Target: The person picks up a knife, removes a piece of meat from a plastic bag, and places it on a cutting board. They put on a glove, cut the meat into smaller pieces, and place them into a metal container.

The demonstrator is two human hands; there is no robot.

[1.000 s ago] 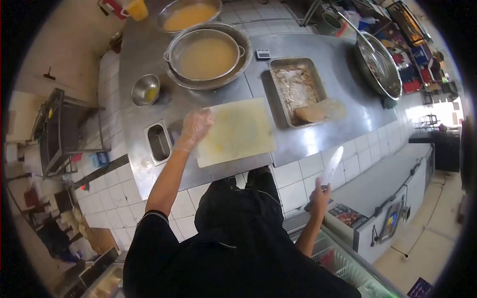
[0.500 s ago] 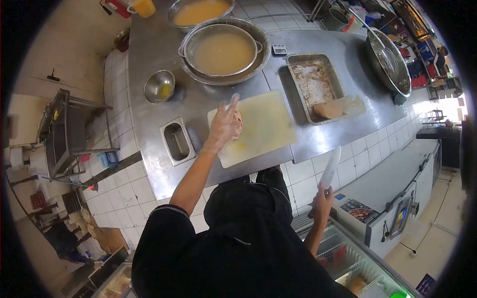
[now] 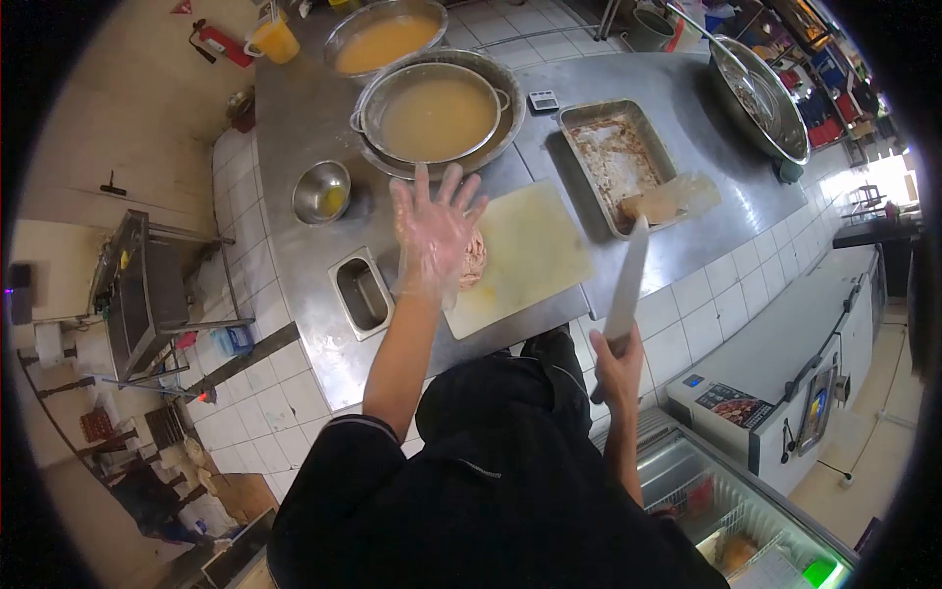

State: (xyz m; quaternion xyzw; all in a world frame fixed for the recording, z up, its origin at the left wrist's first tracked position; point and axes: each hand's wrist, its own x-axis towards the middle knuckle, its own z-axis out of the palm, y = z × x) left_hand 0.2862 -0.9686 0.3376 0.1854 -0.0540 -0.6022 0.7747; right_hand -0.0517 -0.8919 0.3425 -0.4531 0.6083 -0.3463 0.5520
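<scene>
My left hand [image 3: 435,231], in a clear plastic glove, is spread wide over the left edge of the cutting board [image 3: 535,250]. Beside its palm, partly hidden by it, a pale pink piece of raw meat [image 3: 474,260] lies on the board. In my right hand [image 3: 618,368] is a kitchen knife [image 3: 628,280], held by the handle with the blade pointing up and away, right of the board. The blade tip overlaps, in view, the near corner of a metal tray [image 3: 579,162]. A clear plastic bag [image 3: 692,196] with something tan inside rests on that tray's edge.
Behind the board, a large pot of cloudy liquid [image 3: 439,113] sits in a wider basin. To the left are a small steel bowl [image 3: 322,192] and a rectangular steel container [image 3: 361,293]. A small digital device [image 3: 543,100] lies near the tray; a big metal bowl [image 3: 758,98] stands far right.
My left hand has lifted off the meat and spread its fingers, moving slightly left. My right hand has brought the knife up and left, closer to the board and tray.
</scene>
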